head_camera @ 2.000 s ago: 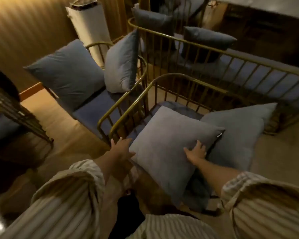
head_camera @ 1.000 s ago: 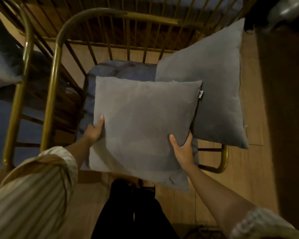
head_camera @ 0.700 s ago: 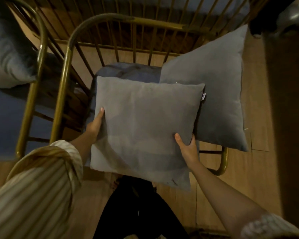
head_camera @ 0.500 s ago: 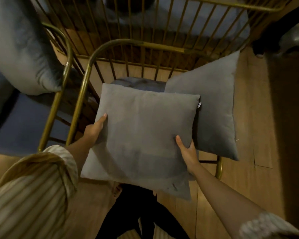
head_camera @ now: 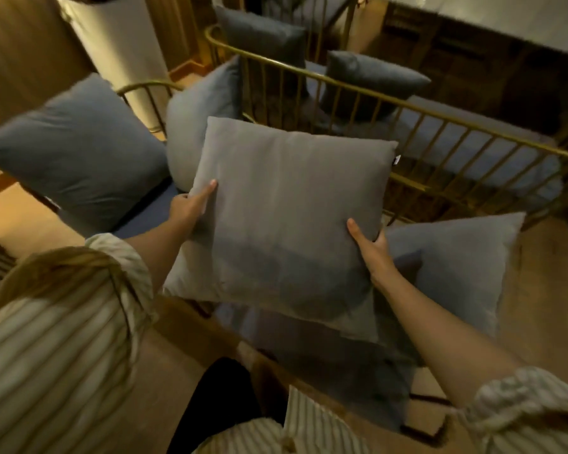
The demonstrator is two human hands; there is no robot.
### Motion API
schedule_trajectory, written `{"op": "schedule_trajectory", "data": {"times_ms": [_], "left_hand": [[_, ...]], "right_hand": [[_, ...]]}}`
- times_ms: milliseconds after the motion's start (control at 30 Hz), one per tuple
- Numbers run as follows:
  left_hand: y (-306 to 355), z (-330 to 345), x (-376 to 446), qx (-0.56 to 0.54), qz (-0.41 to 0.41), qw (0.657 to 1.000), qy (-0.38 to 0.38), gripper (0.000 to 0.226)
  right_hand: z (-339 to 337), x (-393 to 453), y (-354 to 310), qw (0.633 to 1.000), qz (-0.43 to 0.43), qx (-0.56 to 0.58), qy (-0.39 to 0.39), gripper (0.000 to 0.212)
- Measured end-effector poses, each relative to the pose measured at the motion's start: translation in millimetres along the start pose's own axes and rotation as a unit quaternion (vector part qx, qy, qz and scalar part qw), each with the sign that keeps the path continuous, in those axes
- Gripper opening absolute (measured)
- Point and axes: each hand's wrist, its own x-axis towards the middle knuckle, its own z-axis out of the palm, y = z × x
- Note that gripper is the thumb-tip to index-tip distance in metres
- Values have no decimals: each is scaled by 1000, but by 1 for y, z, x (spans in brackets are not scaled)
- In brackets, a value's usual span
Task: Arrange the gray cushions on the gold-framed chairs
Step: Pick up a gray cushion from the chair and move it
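Note:
A square gray cushion (head_camera: 286, 224) is held up in front of me, above the nearest gold-framed chair. My left hand (head_camera: 191, 204) grips its left edge and my right hand (head_camera: 371, 247) grips its right edge. A second gray cushion (head_camera: 456, 270) leans at the right side of that chair, whose blue seat (head_camera: 325, 358) is partly hidden under the lifted cushion. The chair to the left carries two blue-gray cushions, one large (head_camera: 79, 155) and one upright (head_camera: 204, 116) beside it.
A long gold-railed bench (head_camera: 440, 116) runs behind, with dark cushions (head_camera: 371, 77) on it. A white cylindrical stand (head_camera: 122, 44) is at the back left, a dark counter (head_camera: 489, 54) at the back right. Wooden floor (head_camera: 545, 290) shows to the right.
The cushion has been lifted off the seat and raised toward me, both hands still on its edges. My view has tilted up, so the left chair and rear bench show again.

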Motion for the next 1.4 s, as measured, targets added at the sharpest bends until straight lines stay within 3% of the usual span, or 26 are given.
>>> {"op": "schedule_trajectory", "data": {"times_ms": [200,300,467,600,733,900,1100,1233,1400], "left_hand": [[22,-81,59,-71,12,996,50,95],[34,-121,103,-90,22,993,77,65],[45,-199,200,-106,0,991,86,54],[53,-254,281,-82,-49,993,64,97],[51,-282,358,-52,-58,995,56,99],[35,-277,417,-23,-72,997,29,81],[10,-259,445,25,-111,993,-42,102],[15,-251,442,22,-143,990,0,130],[38,-228,422,81,-75,991,79,127]], "right_hand": [[103,37,-53,997,-51,-20,-61,87],[173,56,-74,994,-63,-31,-83,106],[303,95,-101,988,-70,-42,-134,110],[403,132,-116,985,-59,-50,-153,102],[475,174,-118,985,-39,-73,-151,94],[510,212,-104,983,21,-107,-145,108],[515,226,-91,973,55,-170,-143,108],[513,215,-83,972,37,-191,-130,106],[501,203,-88,979,25,-170,-107,101]]}}
